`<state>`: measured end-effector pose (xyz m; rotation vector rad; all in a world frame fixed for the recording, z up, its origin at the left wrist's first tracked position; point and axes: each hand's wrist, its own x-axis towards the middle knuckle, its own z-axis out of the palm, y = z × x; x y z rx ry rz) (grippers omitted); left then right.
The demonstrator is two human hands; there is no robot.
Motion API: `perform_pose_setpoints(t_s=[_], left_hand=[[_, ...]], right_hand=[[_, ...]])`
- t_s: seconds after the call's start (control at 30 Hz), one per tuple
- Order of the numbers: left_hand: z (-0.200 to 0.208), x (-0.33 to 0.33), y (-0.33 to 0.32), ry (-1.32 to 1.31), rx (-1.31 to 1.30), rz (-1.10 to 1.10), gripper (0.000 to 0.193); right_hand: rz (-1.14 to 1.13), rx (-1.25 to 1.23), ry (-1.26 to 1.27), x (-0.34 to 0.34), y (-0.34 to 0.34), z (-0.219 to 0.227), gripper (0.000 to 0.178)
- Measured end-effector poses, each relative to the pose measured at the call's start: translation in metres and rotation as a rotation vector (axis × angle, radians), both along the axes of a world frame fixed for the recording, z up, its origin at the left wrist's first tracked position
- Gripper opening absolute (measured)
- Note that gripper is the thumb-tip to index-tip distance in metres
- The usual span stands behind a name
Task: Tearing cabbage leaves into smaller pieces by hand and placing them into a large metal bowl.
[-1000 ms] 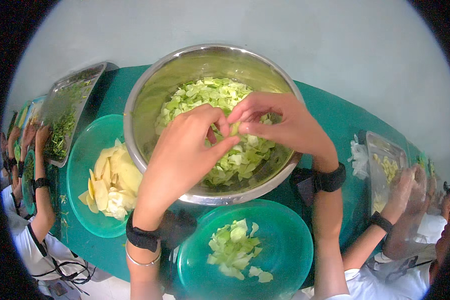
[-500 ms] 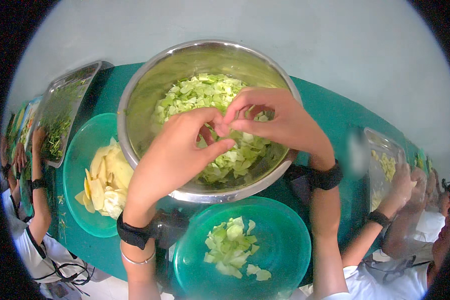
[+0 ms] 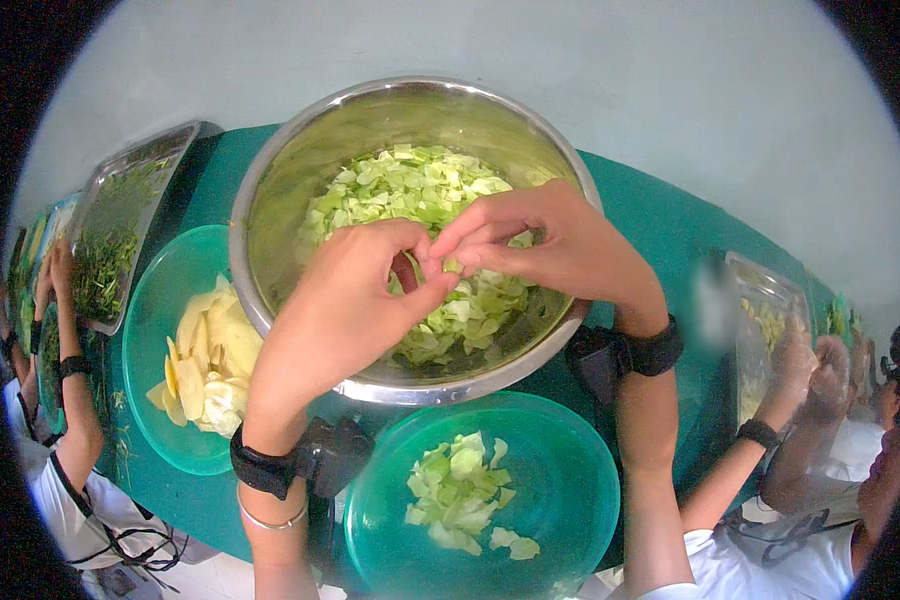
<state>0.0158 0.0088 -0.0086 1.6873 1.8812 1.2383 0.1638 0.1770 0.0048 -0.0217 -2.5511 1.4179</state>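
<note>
Over a big steel bowl (image 3: 460, 388), my left hand (image 3: 345, 290) and my right hand (image 3: 545, 240) meet with their fingertips pinched together. Between them shows a small pale green bit that looks like a piece of cabbage leaf, mostly hidden by the fingers. Torn cabbage pieces (image 3: 400, 185) fill the bottom of the bowl beneath both hands. In front of the bowl, a green plastic plate (image 3: 560, 500) holds a smaller heap of cabbage pieces (image 3: 460, 490).
Left of the bowl, a second green plate (image 3: 150, 400) carries pale yellow slices (image 3: 210, 350). Clear trays of chopped greens (image 3: 105, 265) and pale pieces (image 3: 765, 325) lie at the left and right. Co-workers' arms (image 3: 75, 390) reach in from both sides.
My hands stay pinched together over the bowl, the fingertips shifted very slightly. At the right a co-worker's hands have moved at the tray; at the left another's hand has moved up along the tray.
</note>
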Motion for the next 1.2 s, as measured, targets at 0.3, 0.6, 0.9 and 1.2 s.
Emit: perform_pose_setpoints(t_s=[0.3, 0.6, 0.9, 1.2], left_hand=[[0.016, -0.002, -0.011, -0.1, 0.049, -0.015, 0.012], [0.044, 0.017, -0.057, 0.041, -0.104, -0.773, 0.018], [0.039, 0.017, -0.047, -0.013, -0.26, -0.846, 0.019], [0.032, 0.016, -0.022, -0.142, 0.038, -0.223, 0.008]], right_hand=[[-0.405, 0.644, -0.087, 0.003, 0.007, -0.031, 0.02], [-0.258, 0.867, -0.187, 0.005, 0.006, -0.033, 0.02], [-0.254, 0.631, -0.337, 0.0, 0.005, -0.022, 0.019], [-0.241, 0.473, -0.075, -0.001, 0.008, -0.027, 0.018]])
